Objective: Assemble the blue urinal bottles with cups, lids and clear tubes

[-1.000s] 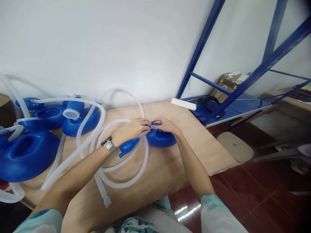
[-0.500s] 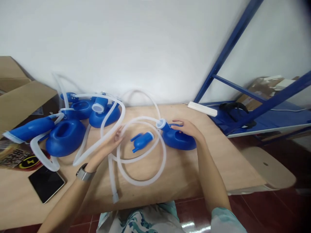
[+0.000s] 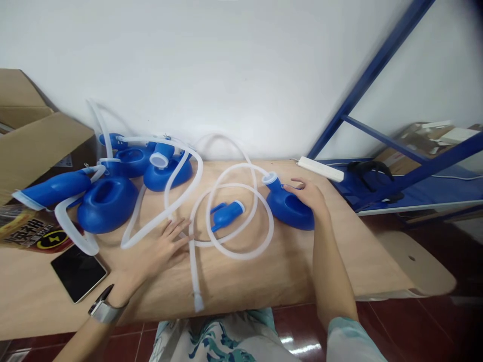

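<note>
My right hand (image 3: 310,196) rests over the top of a blue plastic vessel (image 3: 289,208) on the wooden table, its fingers curved around the neck. A clear coiled hose (image 3: 241,221) runs from the vessel's white-rimmed mouth. Inside the coil lies a small blue fitting (image 3: 226,214). My left hand (image 3: 161,249) lies flat on the table with fingers spread, touching the hose's straight end (image 3: 193,266). It holds nothing.
Several more blue vessels (image 3: 107,203) tangled with clear hoses sit at the left. A black phone (image 3: 78,272) and a printed packet (image 3: 33,234) lie near the left edge. Behind stand a cardboard box (image 3: 33,141), a white power strip (image 3: 320,169) and blue shelving (image 3: 411,171).
My left hand let go of the vessel's neck and came back down flat onto the table. My right hand stayed on the vessel. The view swung left, showing the box and phone.
</note>
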`<state>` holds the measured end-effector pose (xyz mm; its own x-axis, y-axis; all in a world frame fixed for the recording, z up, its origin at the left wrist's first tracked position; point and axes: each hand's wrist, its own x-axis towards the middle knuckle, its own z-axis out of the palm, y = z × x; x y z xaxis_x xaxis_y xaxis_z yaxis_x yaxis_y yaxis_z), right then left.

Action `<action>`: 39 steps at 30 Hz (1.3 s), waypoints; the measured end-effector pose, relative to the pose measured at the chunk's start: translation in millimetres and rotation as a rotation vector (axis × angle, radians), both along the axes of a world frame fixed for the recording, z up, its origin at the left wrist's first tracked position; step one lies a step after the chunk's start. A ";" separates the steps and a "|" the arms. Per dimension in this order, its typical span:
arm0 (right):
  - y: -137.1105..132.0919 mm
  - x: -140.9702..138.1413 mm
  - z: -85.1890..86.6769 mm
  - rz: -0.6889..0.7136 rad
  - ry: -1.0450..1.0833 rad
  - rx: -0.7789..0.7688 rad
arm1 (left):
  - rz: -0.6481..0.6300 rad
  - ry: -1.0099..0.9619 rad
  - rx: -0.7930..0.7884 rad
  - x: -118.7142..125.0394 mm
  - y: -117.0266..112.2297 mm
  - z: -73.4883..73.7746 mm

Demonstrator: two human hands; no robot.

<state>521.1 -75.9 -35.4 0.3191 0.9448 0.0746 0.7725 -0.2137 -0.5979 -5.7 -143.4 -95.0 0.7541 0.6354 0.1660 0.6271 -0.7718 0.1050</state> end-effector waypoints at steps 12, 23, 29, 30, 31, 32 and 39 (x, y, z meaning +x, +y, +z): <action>-27.2 -167.0 -48.8 0.823 -0.359 0.187 | -0.339 -0.195 0.080 69.5 -33.8 -28.4; -65.0 -120.8 -25.1 0.414 -0.213 0.503 | 0.046 -0.431 0.129 57.3 -1.6 29.5; -93.7 -99.5 1.0 0.394 -0.277 0.566 | -0.049 -0.394 0.137 80.8 25.5 55.0; -96.1 -97.6 2.1 0.377 -0.296 0.566 | -0.076 -0.389 0.149 84.1 25.8 56.8; -97.9 -95.8 2.3 0.364 -0.317 0.577 | -0.100 -0.387 0.159 86.6 25.3 58.4; -99.2 -94.1 2.1 0.360 -0.341 0.602 | -0.118 -0.385 0.166 88.2 24.6 59.8; -97.1 -89.7 0.3 0.428 -0.450 0.782 | -0.166 -0.342 0.164 86.8 22.2 66.6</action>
<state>431.4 -173.0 -35.1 -0.2473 0.6074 0.7549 0.8817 0.4641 -0.0845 81.1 -121.3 -28.4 0.7277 0.4539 0.5142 0.4430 -0.8834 0.1529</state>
